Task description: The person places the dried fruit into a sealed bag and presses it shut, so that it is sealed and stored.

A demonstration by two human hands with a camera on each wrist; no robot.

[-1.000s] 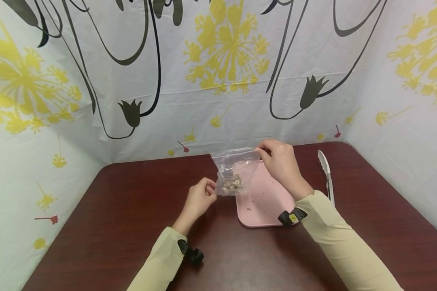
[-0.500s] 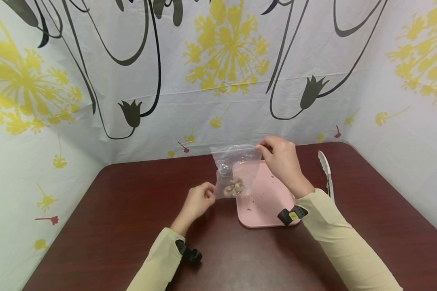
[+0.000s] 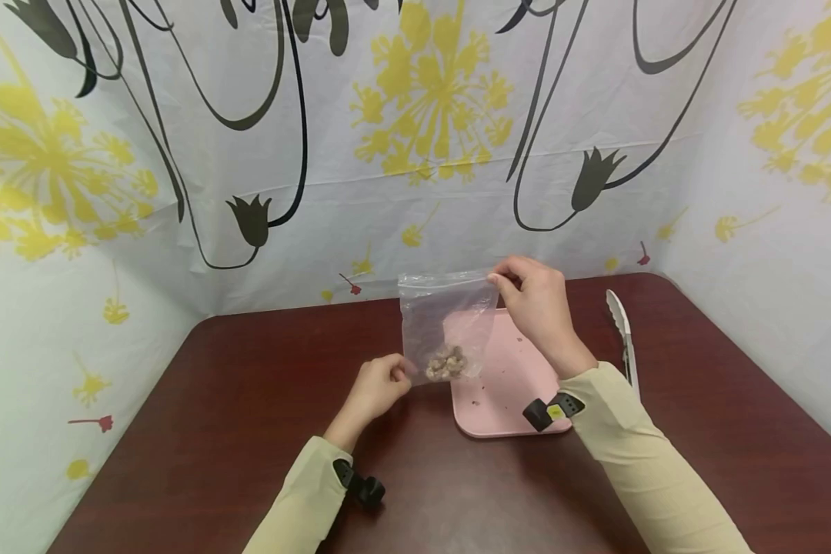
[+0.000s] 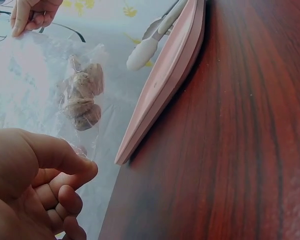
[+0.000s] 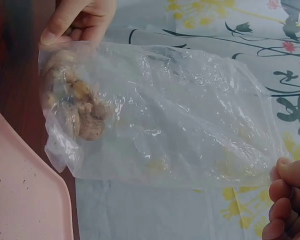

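A clear zip bag hangs upright between the two hands, with several small beige-brown lumps that look like mushrooms gathered at its bottom. My right hand pinches the bag's top right corner between thumb and fingertips. Down at the bottom left corner, my left hand pinches the plastic with thumb and index finger. The right wrist view has the bag stretched between both hands, the lumps near the left fingers. Behind and partly below the bag lies a pink tray with dark crumbs on it.
Metal tongs with a pale scalloped head lie right of the tray, partly hidden by the right sleeve. The dark red-brown table runs back to a white flowered cloth hung behind and at both sides.
The bag has been drawn out taller and straighter, its bottom lower, and the lumps have settled slightly lower. My left hand has sunk a little; the right has risen slightly.
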